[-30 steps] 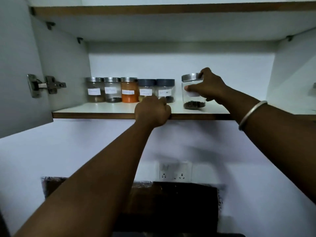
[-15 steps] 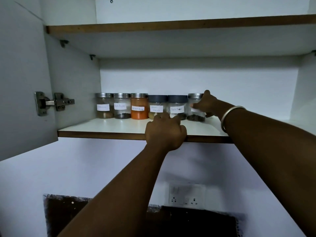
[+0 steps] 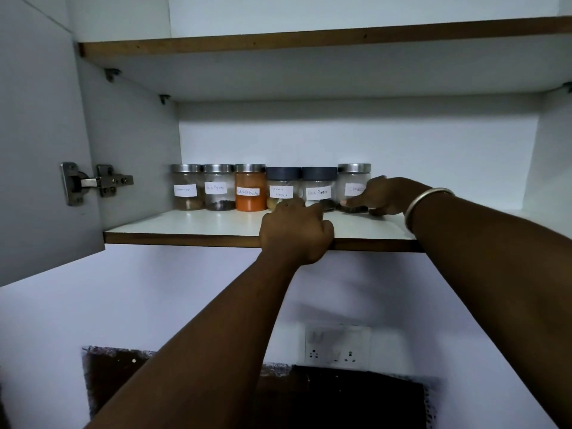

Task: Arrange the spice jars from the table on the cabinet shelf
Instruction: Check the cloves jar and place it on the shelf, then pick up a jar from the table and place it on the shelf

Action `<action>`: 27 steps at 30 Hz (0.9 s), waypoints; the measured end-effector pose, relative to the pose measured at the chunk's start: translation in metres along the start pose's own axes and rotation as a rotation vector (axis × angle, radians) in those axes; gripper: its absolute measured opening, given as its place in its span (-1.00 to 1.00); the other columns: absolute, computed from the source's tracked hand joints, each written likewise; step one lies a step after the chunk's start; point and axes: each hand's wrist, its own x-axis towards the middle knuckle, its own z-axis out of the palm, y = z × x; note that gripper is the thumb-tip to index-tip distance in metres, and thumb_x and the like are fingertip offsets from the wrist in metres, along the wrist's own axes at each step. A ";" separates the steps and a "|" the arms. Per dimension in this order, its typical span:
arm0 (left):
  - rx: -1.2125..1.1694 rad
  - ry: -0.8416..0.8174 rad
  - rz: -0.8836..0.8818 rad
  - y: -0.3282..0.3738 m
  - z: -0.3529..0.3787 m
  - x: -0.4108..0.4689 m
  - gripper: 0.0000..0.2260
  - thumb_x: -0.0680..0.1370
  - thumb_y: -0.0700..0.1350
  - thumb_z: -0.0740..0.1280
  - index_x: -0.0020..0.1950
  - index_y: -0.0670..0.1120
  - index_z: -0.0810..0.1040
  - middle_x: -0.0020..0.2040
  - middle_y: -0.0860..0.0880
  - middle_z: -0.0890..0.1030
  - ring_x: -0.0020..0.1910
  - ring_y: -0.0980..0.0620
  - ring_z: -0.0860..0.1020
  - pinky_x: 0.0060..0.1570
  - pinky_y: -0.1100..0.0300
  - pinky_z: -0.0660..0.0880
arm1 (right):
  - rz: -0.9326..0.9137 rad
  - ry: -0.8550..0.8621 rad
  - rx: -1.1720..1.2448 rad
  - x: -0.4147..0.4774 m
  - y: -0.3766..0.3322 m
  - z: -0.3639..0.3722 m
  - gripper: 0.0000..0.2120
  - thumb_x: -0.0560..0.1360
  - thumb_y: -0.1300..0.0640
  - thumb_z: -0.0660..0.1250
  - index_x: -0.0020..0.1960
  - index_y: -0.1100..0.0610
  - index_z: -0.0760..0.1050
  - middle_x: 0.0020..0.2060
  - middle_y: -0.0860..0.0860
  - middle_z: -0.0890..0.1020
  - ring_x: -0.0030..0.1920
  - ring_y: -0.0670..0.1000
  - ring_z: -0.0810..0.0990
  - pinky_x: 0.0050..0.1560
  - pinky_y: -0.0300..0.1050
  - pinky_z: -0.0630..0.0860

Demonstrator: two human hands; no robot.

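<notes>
Several labelled spice jars stand in a row at the back of the white cabinet shelf (image 3: 192, 226). From the left come two steel-lidded clear jars (image 3: 186, 187), an orange powder jar (image 3: 250, 188), then two dark-lidded jars (image 3: 318, 187). The rightmost, a steel-lidded jar (image 3: 353, 178) with dark spice at its bottom, stands on the shelf beside the row. My right hand (image 3: 379, 196) wraps its lower right side, thumb across the front. My left hand (image 3: 295, 232) grips the shelf's front edge, fingers curled over it.
An open cabinet door with a metal hinge (image 3: 93, 182) stands at the left. A second shelf (image 3: 278, 41) runs above. Below, on the wall, is a socket plate (image 3: 339, 345) above a dark panel (image 3: 309, 397). The shelf's right part holds nothing.
My right hand has carried the steel-lidded jar back and left and set it down against the row. My left hand has stayed on the shelf edge.
</notes>
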 end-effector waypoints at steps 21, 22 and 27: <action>-0.757 0.101 0.137 0.063 -0.037 -0.134 -0.84 0.64 -0.18 0.23 0.10 -0.14 0.59 -0.01 -0.06 0.65 -0.01 -0.02 0.60 -0.01 0.04 0.52 | -0.560 0.476 0.205 -0.284 0.044 0.127 -0.67 0.60 0.18 0.26 0.35 0.14 0.54 0.21 0.12 0.63 0.23 0.11 0.60 0.27 -0.01 0.52; -0.831 0.133 0.107 0.070 -0.034 -0.165 -0.83 0.65 -0.18 0.21 0.13 -0.13 0.59 0.01 -0.04 0.64 0.01 0.02 0.61 0.00 0.12 0.52 | -0.551 0.485 0.307 -0.302 0.056 0.147 -0.65 0.59 0.15 0.28 0.36 0.10 0.53 0.23 0.06 0.63 0.22 0.04 0.61 0.24 -0.06 0.55; -1.030 0.028 -0.092 0.098 0.011 -0.331 -0.80 0.61 -0.26 0.22 0.16 -0.15 0.58 0.07 -0.04 0.63 0.09 0.00 0.62 0.08 0.13 0.55 | -0.438 0.367 0.609 -0.386 0.138 0.265 -0.70 0.55 0.13 0.31 0.28 0.08 0.55 0.14 -0.01 0.64 0.13 -0.12 0.68 0.13 -0.16 0.63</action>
